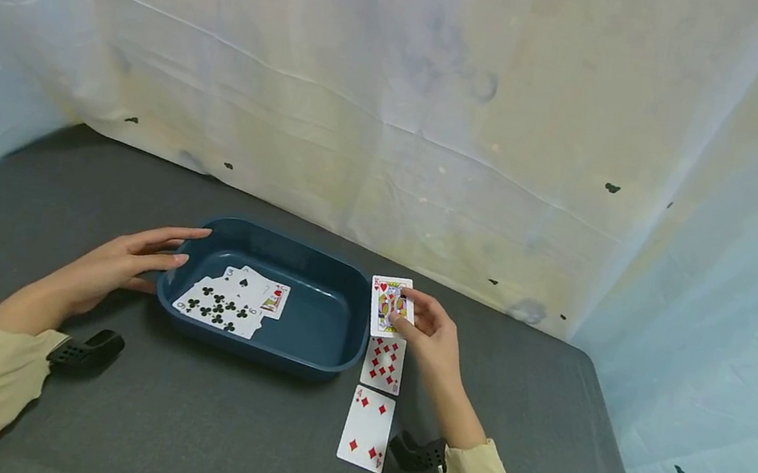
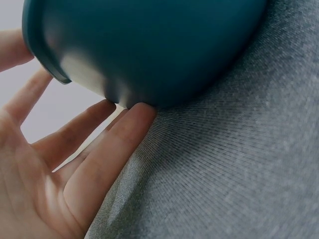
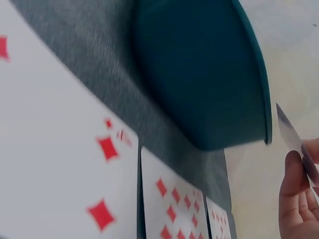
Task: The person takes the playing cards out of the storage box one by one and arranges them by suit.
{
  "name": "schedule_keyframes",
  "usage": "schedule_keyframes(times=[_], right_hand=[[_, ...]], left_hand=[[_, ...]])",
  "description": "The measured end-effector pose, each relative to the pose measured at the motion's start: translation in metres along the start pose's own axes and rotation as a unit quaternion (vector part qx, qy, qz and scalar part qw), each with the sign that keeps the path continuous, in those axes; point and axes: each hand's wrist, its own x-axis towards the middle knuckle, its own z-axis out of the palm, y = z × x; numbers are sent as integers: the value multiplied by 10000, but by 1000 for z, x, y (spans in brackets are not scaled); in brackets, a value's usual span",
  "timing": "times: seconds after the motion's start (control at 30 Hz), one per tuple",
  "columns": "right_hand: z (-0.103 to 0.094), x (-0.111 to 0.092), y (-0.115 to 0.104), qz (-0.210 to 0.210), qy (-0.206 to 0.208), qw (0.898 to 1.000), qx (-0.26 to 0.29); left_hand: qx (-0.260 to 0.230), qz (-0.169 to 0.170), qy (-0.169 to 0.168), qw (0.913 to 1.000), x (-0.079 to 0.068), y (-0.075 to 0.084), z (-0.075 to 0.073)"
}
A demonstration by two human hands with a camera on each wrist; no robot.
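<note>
At the left end of a dark blue tray (image 1: 338, 297), my left hand (image 1: 115, 266) grips the rim. Some fingers reach over the rim; other fingertips (image 2: 142, 112) press the outer wall. My right hand (image 1: 433, 335) pinches a king of hearts (image 1: 386, 301) by its right side, just beyond the tray's right end. Edge-on in the right wrist view, the same card (image 3: 285, 127) is raised between thumb and fingers. Below it on the table lie a ten of diamonds (image 1: 383, 368) and a four of diamonds (image 1: 366, 429). A further diamond card (image 3: 218, 219) lies past the ten.
Several playing cards (image 1: 222, 306) overlap face up in the tray's left half, clubs and a three of spades among them. A dark grey cloth (image 1: 200, 433) covers the table. Pale sheets (image 1: 372, 100) hang behind it and at both sides.
</note>
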Motion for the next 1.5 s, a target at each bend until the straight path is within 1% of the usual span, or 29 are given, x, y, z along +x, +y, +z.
schedule_keyframes(times=[0.27,0.5,0.57,0.67,0.93,1.13,1.27,1.33,1.5], right_hand=[[-14,7,16,120,383,9992,-67],[-28,18,36,393,818,9955,-276],[-32,21,41,427,880,9947,-329],[-37,24,46,455,943,9939,-350],[-45,32,53,432,1003,9919,-648],[-48,37,57,452,1024,9899,-875],[-50,41,59,495,1009,9867,-1170],[-50,43,60,547,978,9837,-1405],[-49,44,58,542,907,9699,-2195]], left_hand=[[28,-24,-1,10000,-1,0,-1],[75,-13,-7,10000,-1,1,-1],[71,-1,-9,10000,-1,1,-1],[56,1,-13,10000,-2,2,-1],[66,-59,-16,10000,-3,2,-1],[48,14,-17,10000,-3,2,-2],[23,49,6,10000,-2,0,-1],[26,76,20,10000,-2,0,0],[15,116,42,9999,-3,1,0]])
